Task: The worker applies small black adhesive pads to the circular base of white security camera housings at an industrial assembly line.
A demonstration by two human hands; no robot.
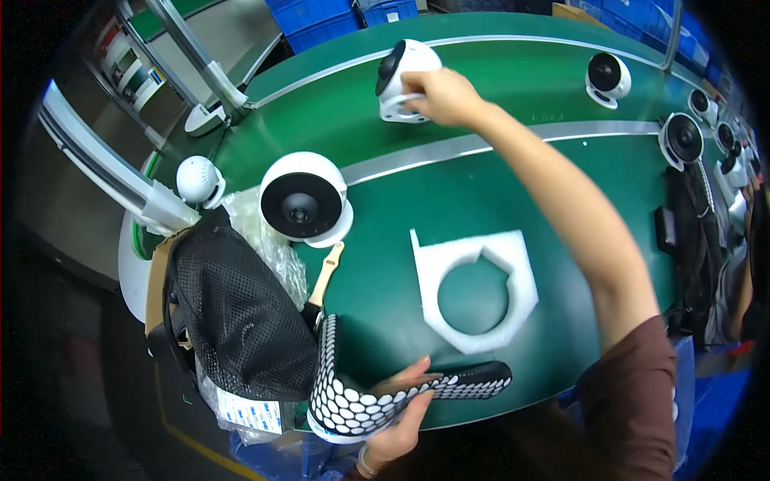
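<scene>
My right hand [449, 98] reaches far over the table to a white fan-like device [417, 58] with a round black front. Its fingers are closed around the device's side and curved stand, on the green conveyor strip. My left hand [403, 425], low in the middle, grips a curved black band with white honeycomb dots [353, 410] between thumb and fingers. A white foam block with a round cut-out [525, 297] lies flat on the table between my arms. Left of it, a larger white fan-like device [301, 200] stands with its black front toward me.
A black mesh bag [241, 313] and clear plastic wrap [261, 228] crowd the left edge beside a tan strap [326, 274]. A smaller white device [199, 180] sits behind them. Another device [607, 78] stands on the far strip; several more line the right. Blue crates [317, 24] are behind.
</scene>
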